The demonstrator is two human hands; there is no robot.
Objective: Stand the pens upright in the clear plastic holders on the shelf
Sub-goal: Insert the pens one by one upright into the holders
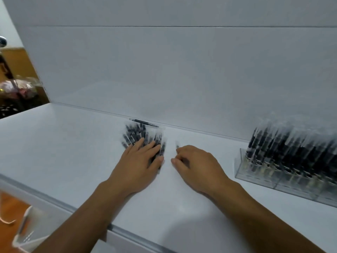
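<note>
A pile of black pens in clear sleeves [140, 136] lies flat on the white shelf [63, 143] near the back wall. My left hand [140, 161] rests flat on the near part of this pile with its fingers straight. Just to the right, my right hand [197, 165] has its fingers curled around a single pen [177, 144], whose tip sticks out past the fingers. At the right stands a row of clear plastic holders [259, 178] packed with upright black pens [291, 143]. One loose pen [144, 122] lies along the back edge.
The white back wall [182, 70] rises straight behind the shelf. The shelf's front edge [54, 201] runs diagonally at lower left, with a clear plastic stand [27, 232] below it. A person stands beyond the shelf's left end.
</note>
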